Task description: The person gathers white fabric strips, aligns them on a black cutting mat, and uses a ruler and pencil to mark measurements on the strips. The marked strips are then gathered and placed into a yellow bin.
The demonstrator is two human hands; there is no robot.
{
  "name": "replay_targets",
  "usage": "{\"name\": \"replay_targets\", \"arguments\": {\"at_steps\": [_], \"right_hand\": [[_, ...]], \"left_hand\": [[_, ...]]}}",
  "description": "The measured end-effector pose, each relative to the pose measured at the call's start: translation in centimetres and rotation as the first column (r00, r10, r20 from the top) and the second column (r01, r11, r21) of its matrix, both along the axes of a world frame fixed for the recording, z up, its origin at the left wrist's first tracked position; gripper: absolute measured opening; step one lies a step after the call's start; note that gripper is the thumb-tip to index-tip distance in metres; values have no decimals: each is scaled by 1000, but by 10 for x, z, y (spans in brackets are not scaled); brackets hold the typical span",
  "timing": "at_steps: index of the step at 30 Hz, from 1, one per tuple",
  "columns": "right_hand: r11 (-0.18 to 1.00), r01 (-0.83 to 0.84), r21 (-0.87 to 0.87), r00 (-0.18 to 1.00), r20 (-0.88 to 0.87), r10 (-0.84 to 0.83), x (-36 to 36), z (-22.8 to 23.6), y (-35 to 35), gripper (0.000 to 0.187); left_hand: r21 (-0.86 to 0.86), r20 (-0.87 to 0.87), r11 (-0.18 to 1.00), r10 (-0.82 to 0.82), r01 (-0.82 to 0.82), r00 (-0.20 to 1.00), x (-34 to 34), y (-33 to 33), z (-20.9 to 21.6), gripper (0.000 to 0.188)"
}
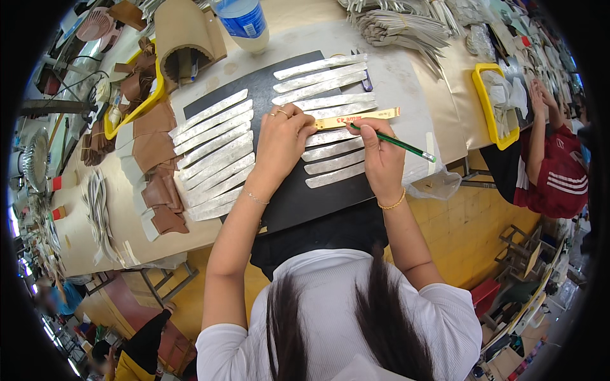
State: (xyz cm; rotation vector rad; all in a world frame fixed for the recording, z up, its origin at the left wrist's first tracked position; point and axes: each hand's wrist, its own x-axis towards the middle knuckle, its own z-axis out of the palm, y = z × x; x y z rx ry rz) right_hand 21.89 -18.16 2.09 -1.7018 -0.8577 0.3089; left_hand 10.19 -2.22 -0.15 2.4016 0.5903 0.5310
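Head view. Left hand point(284, 136) at the left end of a yellow strip point(330, 121) with red print; its fingers are drawn together there, but whether they pinch the strip or only press it down, cannot tell. Right hand point(384, 159): fingers clamped on a green pencil point(406, 147), which slants, point to the upper left, beside the strip's lower edge. Contact of the tip with anything: cannot tell.

Yellow strip lies crosswise among silver strips point(335, 159), over the right-hand of two columns. Left column slants up to the right, strips side by side, lower ones close-set. Both columns on a black board point(298, 203), itself on the desk point(416, 76).

Around: brown pieces point(154, 141) to the left of the board; yellow bin point(159, 89) beyond them, brown scraps inside; blue-labelled bottle point(244, 24) past the board's far edge. To the right, a co-worker point(559, 165) in dark red, near a second yellow bin point(481, 95).
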Motion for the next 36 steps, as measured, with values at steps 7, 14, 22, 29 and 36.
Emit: {"name": "replay_targets", "arguments": {"at_steps": [7, 14, 22, 29, 36], "right_hand": [[998, -22, -64, 999, 34, 24, 0, -4, -8, 30], [998, -33, -57, 999, 20, 35, -2, -3, -6, 30], [987, -81, -136, 978, 179, 105, -1, -9, 22, 25], [950, -6, -312, 915, 382, 132, 0, -18, 32, 26], [950, -1, -311, 887, 440, 145, -1, -21, 32, 23]], "left_hand": [[13, -2, 1000, -14, 14, 1000, 2, 2, -3, 13], [-3, 0, 999, -32, 32, 999, 1, 3, -3, 13], [36, -16, 999, -37, 38, 999, 4, 4, -3, 12], [53, -19, 998, -33, 34, 999, 5, 3, -3, 10], [56, -13, 998, -37, 38, 999, 4, 3, -5, 8]]}}
